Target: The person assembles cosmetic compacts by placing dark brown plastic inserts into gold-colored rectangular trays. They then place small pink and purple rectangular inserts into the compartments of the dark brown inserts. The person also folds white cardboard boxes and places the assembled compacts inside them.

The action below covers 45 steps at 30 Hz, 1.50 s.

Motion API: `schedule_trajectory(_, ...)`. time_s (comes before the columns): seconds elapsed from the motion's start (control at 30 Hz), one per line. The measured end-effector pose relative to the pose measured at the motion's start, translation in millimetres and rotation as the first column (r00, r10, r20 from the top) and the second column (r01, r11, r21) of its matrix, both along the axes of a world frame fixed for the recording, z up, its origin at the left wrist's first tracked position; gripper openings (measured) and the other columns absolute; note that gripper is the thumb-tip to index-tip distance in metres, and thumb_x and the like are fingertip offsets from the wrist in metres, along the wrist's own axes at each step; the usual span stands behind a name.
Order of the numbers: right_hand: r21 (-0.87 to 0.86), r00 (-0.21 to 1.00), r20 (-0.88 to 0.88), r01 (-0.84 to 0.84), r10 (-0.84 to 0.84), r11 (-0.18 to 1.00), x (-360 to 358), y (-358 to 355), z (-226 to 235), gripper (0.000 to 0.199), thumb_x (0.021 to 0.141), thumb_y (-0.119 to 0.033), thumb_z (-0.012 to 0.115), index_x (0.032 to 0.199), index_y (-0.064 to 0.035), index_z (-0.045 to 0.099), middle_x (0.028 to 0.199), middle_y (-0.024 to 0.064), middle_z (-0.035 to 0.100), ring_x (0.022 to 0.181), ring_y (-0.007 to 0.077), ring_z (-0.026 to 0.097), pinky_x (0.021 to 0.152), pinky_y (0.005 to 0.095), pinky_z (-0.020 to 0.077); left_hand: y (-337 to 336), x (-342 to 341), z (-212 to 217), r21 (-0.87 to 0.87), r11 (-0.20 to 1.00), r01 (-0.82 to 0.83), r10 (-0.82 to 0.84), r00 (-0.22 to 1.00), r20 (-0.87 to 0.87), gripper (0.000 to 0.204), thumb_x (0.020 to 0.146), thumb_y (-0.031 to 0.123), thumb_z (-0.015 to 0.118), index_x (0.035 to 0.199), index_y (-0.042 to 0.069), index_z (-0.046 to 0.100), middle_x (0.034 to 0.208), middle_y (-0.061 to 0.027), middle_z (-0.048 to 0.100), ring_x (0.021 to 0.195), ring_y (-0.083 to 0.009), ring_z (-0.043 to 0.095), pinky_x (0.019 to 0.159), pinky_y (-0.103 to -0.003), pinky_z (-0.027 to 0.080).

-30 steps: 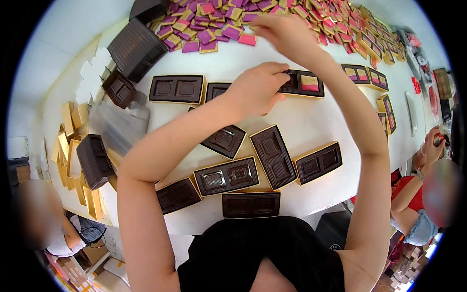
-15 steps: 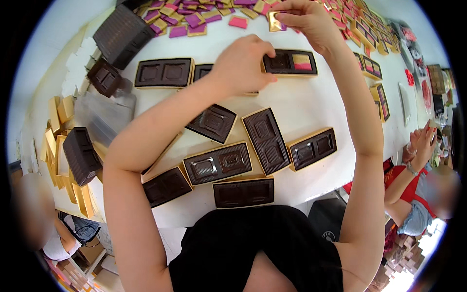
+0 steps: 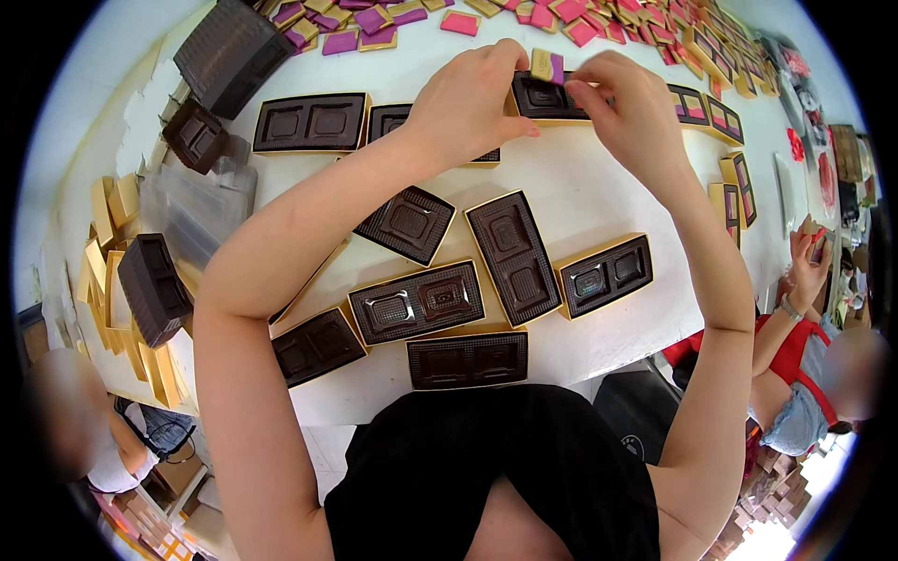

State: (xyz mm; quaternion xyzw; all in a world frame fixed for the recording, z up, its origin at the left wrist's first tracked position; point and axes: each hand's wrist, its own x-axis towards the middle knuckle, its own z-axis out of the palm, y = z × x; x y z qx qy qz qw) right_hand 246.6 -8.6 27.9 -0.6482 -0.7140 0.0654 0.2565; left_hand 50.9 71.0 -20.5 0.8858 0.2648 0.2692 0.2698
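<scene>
A narrow gold box with a dark brown two-well tray [image 3: 547, 98] lies across the far middle of the white table. My left hand [image 3: 472, 98] is closed around its left end, thumb on the near side and fingers on the far side. Between the fingertips of my right hand [image 3: 622, 107] is a small gold-and-purple wrapped piece [image 3: 547, 65], tilted up just above the tray's far edge. That hand hides the right end of the box. Partly beneath my left wrist lies another box with a brown tray [image 3: 388, 119].
Nearer me lie several gold boxes with brown trays [image 3: 416, 301]. Wrapped pieces [image 3: 580, 23] spread along the far edge; filled boxes [image 3: 725, 122] stand far right. Stacked trays [image 3: 229, 56] and gold sleeves [image 3: 103, 271] are at left. A co-worker's hand [image 3: 806, 262] shows at right.
My right hand has come from the far pile down to the box, bringing the wrapped piece along. The pink-and-gold piece in the box's right well is now hidden. My left hand stays at the box.
</scene>
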Motion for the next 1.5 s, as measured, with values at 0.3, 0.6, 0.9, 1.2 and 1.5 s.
schedule_trajectory(0.3, -0.251, 0.934, -0.351, -0.156, 0.060, 0.955, 18, 29, -8, 0.036, 0.090, 0.003, 0.062, 0.124, -0.0084, 0.064, 0.113, 0.0069, 0.070, 0.101, 0.0205, 0.069, 0.079, 0.0334, 0.0564, 2, -1, -3, 0.059, 0.998, 0.020, -0.020, 1.000, -0.009, 0.061, 0.070, 0.029, 0.087, 0.117, 0.003, 0.059, 0.114, -0.0119, 0.064, 0.105, -0.0323, 0.062, 0.089, -0.040, 0.050)
schedule_trajectory(0.6, -0.313, 0.996, 0.063, -0.044, 0.066, 0.949, 39, 82, -31, 0.045, 0.075, -0.023, 0.081, 0.112, -0.0024, 0.066, 0.101, 0.0161, 0.070, 0.099, 0.0281, 0.068, 0.085, 0.0383, 0.0531, -2, -3, 0, 0.068, 0.994, 0.084, -0.081, 0.996, -0.040, 0.059, 0.069, 0.033, 0.087, 0.115, 0.007, 0.060, 0.105, -0.0088, 0.063, 0.097, -0.0302, 0.062, 0.083, -0.039, 0.050)
schedule_trajectory(0.9, 0.155, 0.997, 0.075, -0.014, 0.003, 0.988, 21, 51, -18, 0.030, 0.081, -0.008, 0.076, 0.107, -0.0033, 0.061, 0.090, 0.0101, 0.066, 0.081, 0.0239, 0.064, 0.070, 0.0351, 0.0518, -5, -2, -2, 0.073, 0.997, 0.015, -0.015, 1.000, -0.013, 0.069, 0.067, 0.034, 0.090, 0.118, 0.005, 0.055, 0.112, -0.0098, 0.065, 0.101, -0.0291, 0.065, 0.085, -0.039, 0.053)
schedule_trajectory(1.2, 0.169, 0.964, 0.183, -0.225, 0.193, 0.960, -8, -28, -7, 0.045, 0.086, -0.012, 0.071, 0.129, -0.0056, 0.058, 0.114, 0.0120, 0.065, 0.105, 0.0312, 0.063, 0.085, 0.0398, 0.0538, -5, 1, 6, -0.015, 1.000, 0.014, -0.015, 0.999, -0.041, 0.075, 0.065, 0.033, 0.091, 0.121, 0.003, 0.050, 0.110, -0.0150, 0.067, 0.101, -0.0315, 0.066, 0.087, -0.041, 0.053)
schedule_trajectory(1.5, 0.026, 0.849, 0.321, -0.450, 0.419, 0.893, 29, -36, -26, 0.044, 0.089, -0.016, 0.065, 0.132, -0.0035, 0.059, 0.138, 0.0119, 0.058, 0.134, 0.0315, 0.049, 0.116, 0.0534, 0.0354, -2, 2, -3, 0.098, 0.992, 0.083, -0.083, 0.997, -0.012, 0.072, 0.069, 0.028, 0.088, 0.125, 0.001, 0.051, 0.117, -0.0170, 0.064, 0.108, -0.0313, 0.064, 0.093, -0.039, 0.052)
